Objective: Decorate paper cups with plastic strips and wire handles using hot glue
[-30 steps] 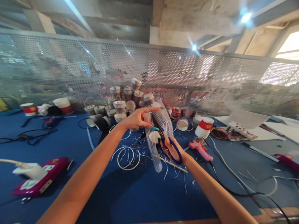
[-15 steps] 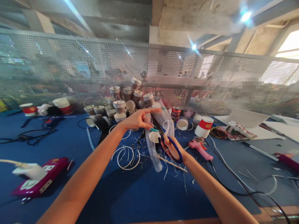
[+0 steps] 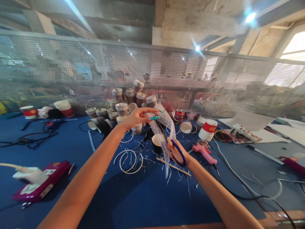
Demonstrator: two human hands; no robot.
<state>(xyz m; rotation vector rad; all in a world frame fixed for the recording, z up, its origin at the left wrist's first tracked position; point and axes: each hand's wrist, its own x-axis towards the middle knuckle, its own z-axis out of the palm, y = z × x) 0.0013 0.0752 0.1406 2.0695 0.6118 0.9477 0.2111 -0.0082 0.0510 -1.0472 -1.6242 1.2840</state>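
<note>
My left hand (image 3: 138, 117) pinches a folded, clear ribbed plastic strip (image 3: 168, 121) between fingers and thumb. Teal covers sit on the tips of the thumb and a finger. In my right hand (image 3: 176, 154) is a pair of scissors (image 3: 181, 155) with dark blue handles, their blades pointing up and left alongside the strip. Part of the blades is hidden by the plastic. The strip's lower end hangs down beside the right hand, in front of a small dark cup with a pale top (image 3: 156, 144) on the table.
Several small grey buckets (image 3: 121, 109) are piled behind my left hand. A pink glue gun (image 3: 205, 152), a red-and-white paper cup (image 3: 208, 129) and a soda can (image 3: 178, 115) stand or lie to the right. White cord rings (image 3: 131, 161), a thin stick (image 3: 175, 167) and a purple power strip (image 3: 44, 181) lie nearer.
The plastic strip has shifted and folded over, its lower end swinging right, uncovering the dark cup. My left hand has moved slightly left and down; the right hand keeps the scissors nearly in place.
</note>
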